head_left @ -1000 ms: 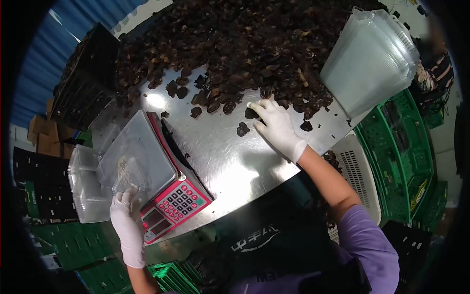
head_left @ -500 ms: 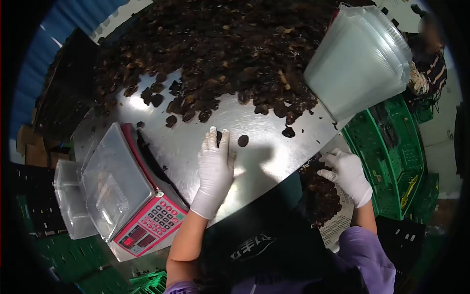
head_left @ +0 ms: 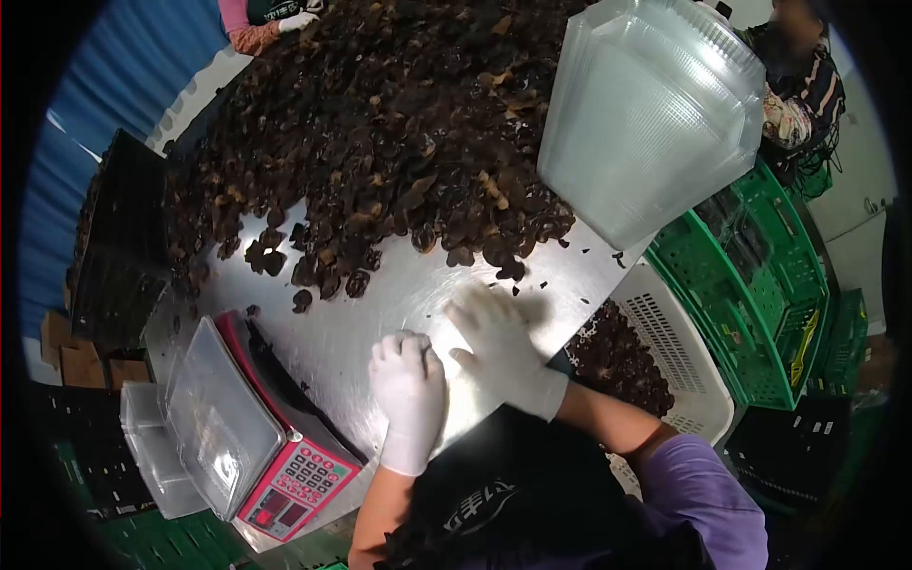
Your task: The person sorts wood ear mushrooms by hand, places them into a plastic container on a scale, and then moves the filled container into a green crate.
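My left hand [head_left: 408,394], in a white glove, rests over the metal table [head_left: 347,351] with its fingers curled; whatever lies inside them is hidden. To its right my gloved right hand [head_left: 503,351] reaches across the table, thumb apart and fingers stretched out, their tips smeared by motion. Beyond both hands spreads a large heap of dark brown pieces [head_left: 380,142] that look like wood ear mushrooms. A white perforated basket [head_left: 708,394] below the table's right edge contains more dark pieces [head_left: 622,366], partly behind my right arm.
A red scale [head_left: 294,489] with a clear tray [head_left: 223,423] stands at left. Stacked clear plastic containers [head_left: 655,114] stand at the table's right corner. Green crates [head_left: 750,294] are at right. Other people are at the far edge, one with a gloved hand [head_left: 299,21] near the heap.
My right hand has moved left from over the basket onto the table. My left hand's fingers have curled in. The single dark piece near it is no longer visible. The view has shifted.
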A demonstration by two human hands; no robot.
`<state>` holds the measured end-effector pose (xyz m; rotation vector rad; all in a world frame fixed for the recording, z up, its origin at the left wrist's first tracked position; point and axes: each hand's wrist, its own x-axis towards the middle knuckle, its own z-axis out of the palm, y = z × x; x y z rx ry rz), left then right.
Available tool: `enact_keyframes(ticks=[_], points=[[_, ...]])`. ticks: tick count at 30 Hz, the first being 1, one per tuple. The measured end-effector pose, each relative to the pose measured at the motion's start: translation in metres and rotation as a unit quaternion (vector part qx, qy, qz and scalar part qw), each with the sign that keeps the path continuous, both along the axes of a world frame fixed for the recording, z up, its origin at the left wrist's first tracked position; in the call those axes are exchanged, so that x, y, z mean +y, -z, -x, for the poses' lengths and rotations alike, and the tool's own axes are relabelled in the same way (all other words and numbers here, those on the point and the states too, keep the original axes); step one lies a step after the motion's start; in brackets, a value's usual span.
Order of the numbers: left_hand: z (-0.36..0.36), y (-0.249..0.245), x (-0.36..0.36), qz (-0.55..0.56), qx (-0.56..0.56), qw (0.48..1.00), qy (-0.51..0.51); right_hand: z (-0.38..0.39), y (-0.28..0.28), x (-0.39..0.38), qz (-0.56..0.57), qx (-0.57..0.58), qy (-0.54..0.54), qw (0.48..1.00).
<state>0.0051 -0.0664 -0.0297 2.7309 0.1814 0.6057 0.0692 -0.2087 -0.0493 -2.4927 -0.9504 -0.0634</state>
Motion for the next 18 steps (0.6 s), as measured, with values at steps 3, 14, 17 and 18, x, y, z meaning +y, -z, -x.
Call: enact_keyframes(ticks=[3, 14, 17, 18], points=[[0.022, -0.003, 0.011, -0.048, 0.029, 0.997, -0.056, -0.003, -0.003, 0.013, -0.079, -0.035, -0.036, 0.996], [0.032, 0.016, 0.015, 0.099, 0.058, 0.99, -0.083, -0.089, -0.027, 0.095, 0.017, -0.114, 0.118, 0.986], [0.034, 0.017, 0.016, 0.161, 0.056, 0.979, -0.108, -0.038, -0.014, 0.105, 0.038, -0.076, -0.004, 0.996], [0.033, 0.018, 0.017, 0.161, 0.058, 0.979, -0.111, -0.023, -0.013, 0.102, -0.008, -0.041, -0.044, 0.998]])
